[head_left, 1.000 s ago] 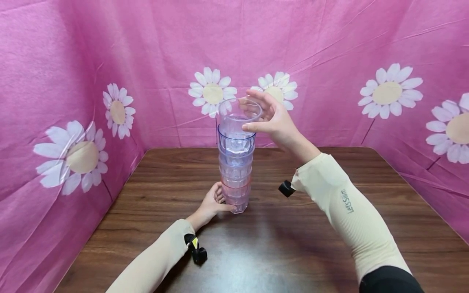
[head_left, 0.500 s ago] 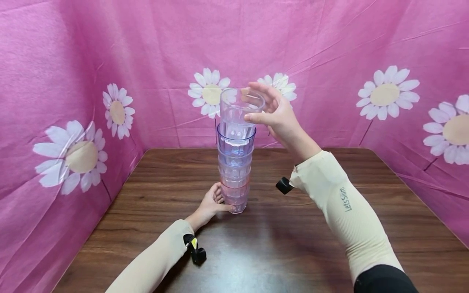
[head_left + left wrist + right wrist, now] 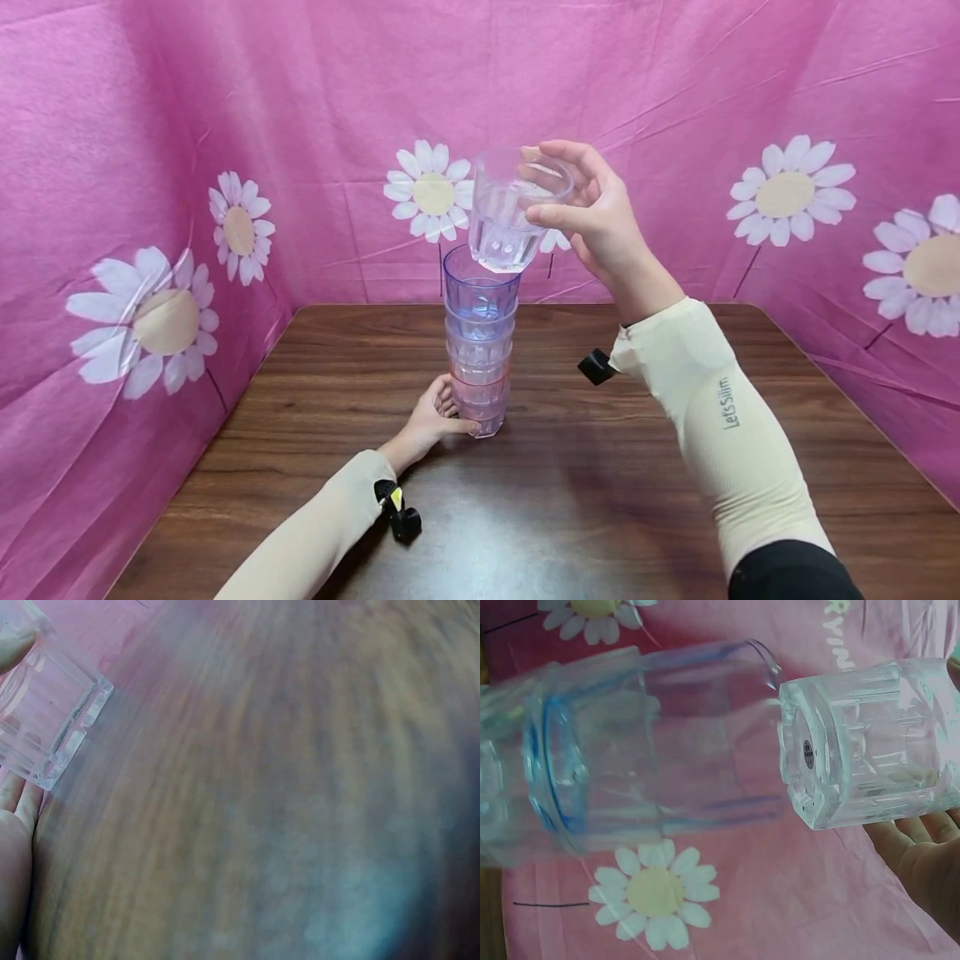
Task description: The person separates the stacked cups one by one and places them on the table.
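A stack of nested clear plastic tumblers (image 3: 480, 358) stands upright on the wooden table. Its top one is a blue-tinted tumbler (image 3: 480, 292), and a reddish band shows lower down. Low on the stack, my left hand (image 3: 427, 423) grips the bottom tumbler (image 3: 56, 712), thumb in front and fingers behind. My right hand (image 3: 600, 212) holds a colourless tumbler (image 3: 506, 225) near its rim, thumb on the near side. That tumbler is slightly tilted. In the right wrist view its thick base (image 3: 810, 757) is level with the blue tumbler's mouth, just clear of it.
Brown wooden table (image 3: 637, 500) surrounds the stack. A pink cloth (image 3: 322, 100) printed with white daisies hangs behind and along both sides. Small black cameras (image 3: 596, 367) are strapped at both wrists, over cream sleeves.
My right hand has drawn the colourless tumbler up out of the blue one and moved it a little right. The left hand and the rest of the stack have stayed almost still.
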Motion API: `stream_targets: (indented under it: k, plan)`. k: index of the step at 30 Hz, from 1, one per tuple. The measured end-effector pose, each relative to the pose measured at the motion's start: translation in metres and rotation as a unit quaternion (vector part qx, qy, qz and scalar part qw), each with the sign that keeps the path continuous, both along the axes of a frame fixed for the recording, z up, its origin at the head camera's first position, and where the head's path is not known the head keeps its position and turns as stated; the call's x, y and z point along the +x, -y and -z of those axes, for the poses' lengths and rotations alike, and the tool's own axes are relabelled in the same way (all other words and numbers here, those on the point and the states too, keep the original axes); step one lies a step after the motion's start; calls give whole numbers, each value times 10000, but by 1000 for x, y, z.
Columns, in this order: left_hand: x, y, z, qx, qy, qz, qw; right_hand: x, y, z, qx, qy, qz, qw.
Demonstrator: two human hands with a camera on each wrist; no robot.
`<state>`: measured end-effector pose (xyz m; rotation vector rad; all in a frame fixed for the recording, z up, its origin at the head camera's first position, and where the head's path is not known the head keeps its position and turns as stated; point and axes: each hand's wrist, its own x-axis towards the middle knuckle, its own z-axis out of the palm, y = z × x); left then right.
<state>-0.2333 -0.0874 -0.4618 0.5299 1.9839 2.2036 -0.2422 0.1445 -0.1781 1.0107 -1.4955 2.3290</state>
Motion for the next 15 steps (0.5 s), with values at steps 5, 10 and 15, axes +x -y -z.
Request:
stream_targets:
  k: [5, 10, 15]
  plan:
    - [-1, 0, 1, -7, 1, 25, 10000, -2, -13, -3, -185, -28, 107, 9998]
    - [-1, 1, 2, -2, 19, 29, 10000, -6, -29, -2, -196, -12, 441, 9988]
    - [-1, 1, 3, -28, 20, 19, 10000, -10, -46, 1, -368, 283, 595, 9971]
